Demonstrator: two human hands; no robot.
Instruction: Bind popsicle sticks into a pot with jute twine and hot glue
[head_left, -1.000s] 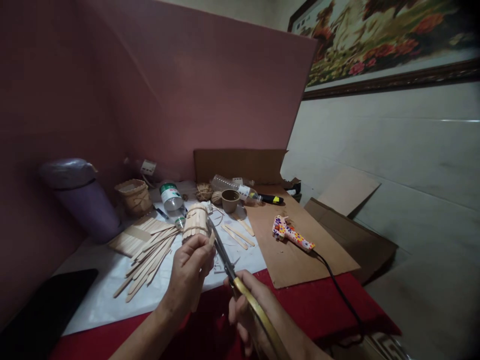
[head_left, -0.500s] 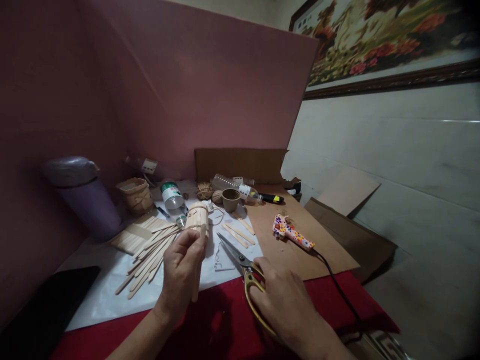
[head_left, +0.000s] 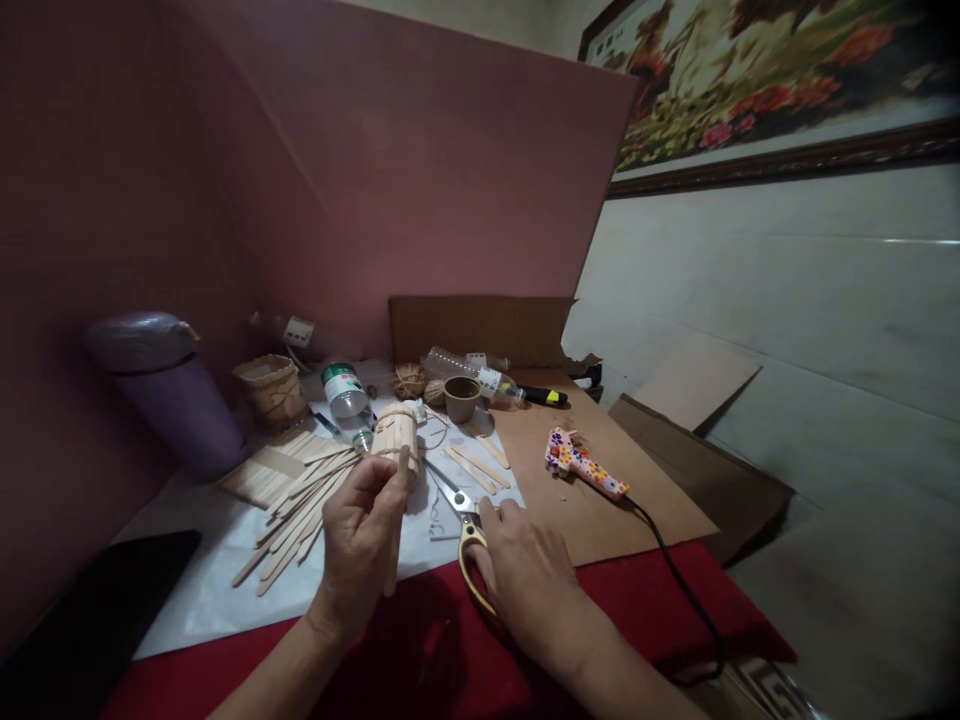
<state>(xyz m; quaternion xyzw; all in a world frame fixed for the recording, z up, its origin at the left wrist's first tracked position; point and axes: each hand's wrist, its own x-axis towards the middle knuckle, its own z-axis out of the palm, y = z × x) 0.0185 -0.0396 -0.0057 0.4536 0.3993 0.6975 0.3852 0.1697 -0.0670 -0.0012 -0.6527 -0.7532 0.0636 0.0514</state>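
Between the thumb and fingers of my left hand (head_left: 362,530) is a wooden craft stick (head_left: 394,545), held upright. My right hand (head_left: 521,560) is wrapped round the gold handles of a pair of scissors (head_left: 466,510). Their blades point up and left, toward the craft stick, and the tips lie close to my left hand. Just beyond that hand a small barrel of craft sticks (head_left: 394,435) with a band round it rests on the white sheet; its lower part is hidden.
Loose craft sticks (head_left: 300,520) fan out at the left. Behind stand a stick-covered pot (head_left: 271,390), a plastic bottle (head_left: 345,390) and a brown cup (head_left: 461,400). A flower-patterned glue gun (head_left: 581,465) with a black cord lies on cardboard (head_left: 630,515). A purple flask (head_left: 172,410) stands far left.
My right hand has moved left with the scissors, bringing the blades nearer to the craft stick. My left hand has barely shifted.
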